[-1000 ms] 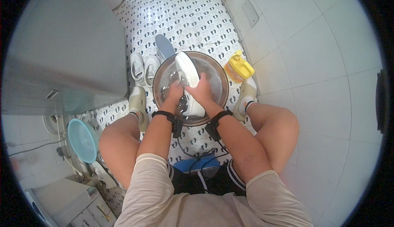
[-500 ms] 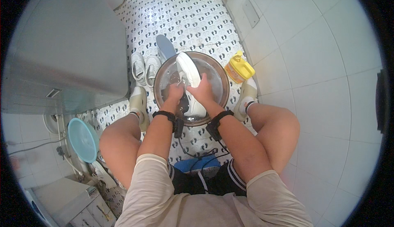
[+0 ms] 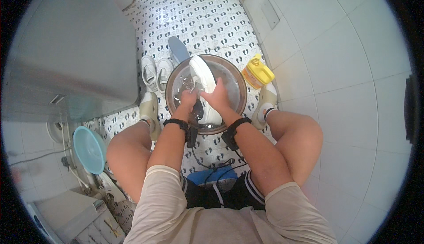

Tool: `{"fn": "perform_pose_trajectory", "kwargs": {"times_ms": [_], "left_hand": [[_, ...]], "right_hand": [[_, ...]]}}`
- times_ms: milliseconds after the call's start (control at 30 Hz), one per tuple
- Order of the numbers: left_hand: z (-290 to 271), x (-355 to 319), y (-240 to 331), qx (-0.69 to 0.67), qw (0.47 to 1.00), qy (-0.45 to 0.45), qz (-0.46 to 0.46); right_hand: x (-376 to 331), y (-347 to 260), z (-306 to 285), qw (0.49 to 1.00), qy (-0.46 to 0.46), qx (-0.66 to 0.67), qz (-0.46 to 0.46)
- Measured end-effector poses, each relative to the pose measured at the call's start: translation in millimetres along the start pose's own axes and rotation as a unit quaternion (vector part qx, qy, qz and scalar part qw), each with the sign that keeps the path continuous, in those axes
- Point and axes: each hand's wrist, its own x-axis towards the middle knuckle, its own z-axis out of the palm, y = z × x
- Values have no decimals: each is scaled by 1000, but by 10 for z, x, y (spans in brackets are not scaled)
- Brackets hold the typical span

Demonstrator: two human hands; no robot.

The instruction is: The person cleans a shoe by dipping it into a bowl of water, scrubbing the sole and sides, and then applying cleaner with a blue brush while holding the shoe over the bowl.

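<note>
**Shoe wash in basin: grip shift on the white shoe**

Change noted: compared with a second ago, the white shoe (image 3: 204,85) sits slightly more upright in the basin (image 3: 236,81), and both hands have closed in nearer its middle. Judgement: the shoe is being turned or re-gripped for scrubbing a fresh part; washing is mid-way, not finishing.

Position: the shoe lies lengthwise in the round metal basin, sole side pale, toe end pointing away from the person, heel end near the wrists, partly in water.

Right hand (image 3: 217,97): laid over the shoe's right flank, fingers curled onto it, pinching the shoe.

Left hand (image 3: 189,99): at the shoe's left edge, low in the water; whether its fingers clamp the shoe or something small against it, I cannot tell.

Surroundings: a yellow detergent bottle (image 3: 258,71) stands just right of the basin; a pair of white sneakers (image 3: 157,72) on the patterned floor (image 3: 212,23) to its left.
</note>
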Motion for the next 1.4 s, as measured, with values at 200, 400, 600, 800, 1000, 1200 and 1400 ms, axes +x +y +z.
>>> {"fn": "perform_pose_trajectory", "kwargs": {"times_ms": [200,400,600,800,1000,1200,1400], "left_hand": [[-94,91,-105,-25,998,-43,-44],[-73,20,-73,38,999,7,-1],[-114,77,-226,29,994,7,105],[-192,-159,-27,-84,993,-29,74],[-274,-148,-6,-81,992,-40,86],[-267,-212,76,-135,979,-68,139],[-232,-376,278,-109,988,-89,61]], "right_hand": [[-32,-59,21,999,-4,-33,11],[11,91,16,999,-22,29,15],[-1,115,22,1000,14,-1,-13],[23,293,-58,999,38,6,2],[-15,181,-128,996,71,-31,-49],[-92,-19,-105,989,-36,-138,-23],[-39,71,-99,984,-40,-174,-15]]}}
